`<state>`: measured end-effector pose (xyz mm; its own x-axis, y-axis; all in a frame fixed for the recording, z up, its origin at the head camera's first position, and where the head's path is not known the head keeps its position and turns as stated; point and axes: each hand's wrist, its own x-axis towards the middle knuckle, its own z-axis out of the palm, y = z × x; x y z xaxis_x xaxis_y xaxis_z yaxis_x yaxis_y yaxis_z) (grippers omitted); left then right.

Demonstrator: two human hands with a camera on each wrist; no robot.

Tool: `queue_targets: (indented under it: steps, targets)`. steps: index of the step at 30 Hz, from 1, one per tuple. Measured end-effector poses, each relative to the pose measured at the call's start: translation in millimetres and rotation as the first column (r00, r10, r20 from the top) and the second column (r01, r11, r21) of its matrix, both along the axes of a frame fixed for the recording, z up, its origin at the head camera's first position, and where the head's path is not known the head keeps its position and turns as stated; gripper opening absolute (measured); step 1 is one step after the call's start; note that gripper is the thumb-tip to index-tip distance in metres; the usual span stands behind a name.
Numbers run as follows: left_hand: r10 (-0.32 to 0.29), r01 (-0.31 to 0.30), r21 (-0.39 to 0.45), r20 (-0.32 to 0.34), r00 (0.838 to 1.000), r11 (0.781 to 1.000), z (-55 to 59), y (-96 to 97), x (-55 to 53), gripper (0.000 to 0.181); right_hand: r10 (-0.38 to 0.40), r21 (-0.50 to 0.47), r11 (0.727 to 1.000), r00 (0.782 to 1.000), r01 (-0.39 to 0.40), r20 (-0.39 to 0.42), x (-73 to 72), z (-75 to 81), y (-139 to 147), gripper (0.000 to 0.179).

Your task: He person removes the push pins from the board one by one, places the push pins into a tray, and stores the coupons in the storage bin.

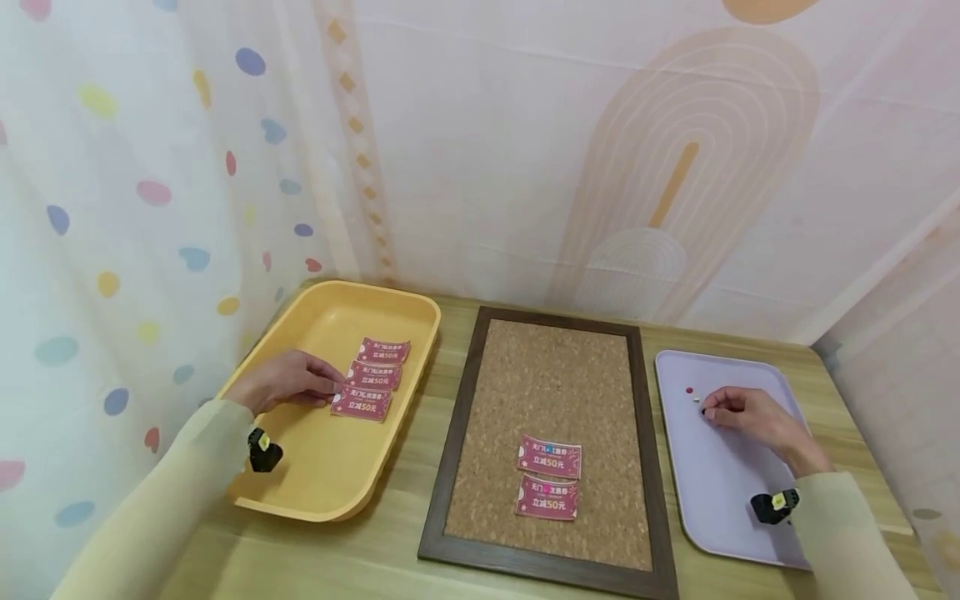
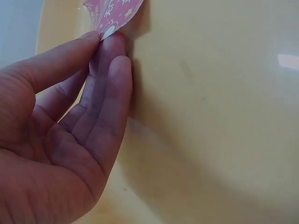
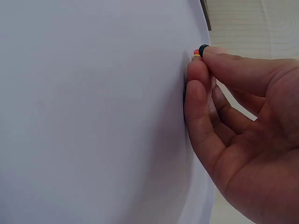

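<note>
My left hand point(image 1: 296, 379) is over the yellow tray, pinching the left corner of a pink paper coupon point(image 1: 362, 405) between thumb and fingers. In the left wrist view that coupon point(image 2: 117, 14) bends upward at the fingertips. Two similar coupons point(image 1: 373, 376) lie just beyond it. My right hand point(image 1: 750, 417), over the lavender tray, pinches a small black round-headed pushpin point(image 3: 204, 50) between thumb and forefinger; its point is hidden. Close past those fingertips are a red pushpin point(image 1: 689, 390) and a pale yellow one point(image 1: 696, 400).
Between the yellow tray point(image 1: 330, 508) and the lavender tray point(image 1: 708, 525) lies a cork board point(image 1: 555, 375) in a dark wooden frame. Two coupons point(image 1: 550, 461) are on its lower part, one with a blue pin head point(image 1: 548, 449), one with a pink. A patterned curtain point(image 1: 480, 167) hangs behind.
</note>
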<state>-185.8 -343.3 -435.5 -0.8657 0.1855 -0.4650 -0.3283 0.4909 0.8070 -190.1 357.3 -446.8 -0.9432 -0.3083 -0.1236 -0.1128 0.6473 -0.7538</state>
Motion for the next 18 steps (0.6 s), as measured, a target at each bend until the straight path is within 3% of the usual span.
queue_targets:
  steps: [7,11,15,18]
  targets:
    - [-0.004,0.004,-0.040,-0.012,1.000,0.999,-5.2,-0.5,1.1,0.028,0.019,0.001,1.000,1.000,-0.019,-0.001,-0.4,-3.0,-2.3,0.012]
    - [-0.036,0.033,-0.074,-0.036,0.999,0.997,-4.3,0.7,1.0,0.030,0.024,0.002,1.000,1.000,-0.024,0.007,1.9,-4.4,-1.7,0.011]
    - [-0.046,0.041,-0.072,-0.076,0.996,0.997,2.0,-0.3,0.4,0.040,0.025,0.019,1.000,1.000,-0.025,-0.005,3.0,-1.9,-0.4,0.012]
    - [-0.014,0.010,-0.029,-0.127,0.992,1.000,12.9,-1.0,1.3,0.052,0.012,0.056,0.998,0.999,-0.009,-0.047,4.1,3.9,0.8,0.013]
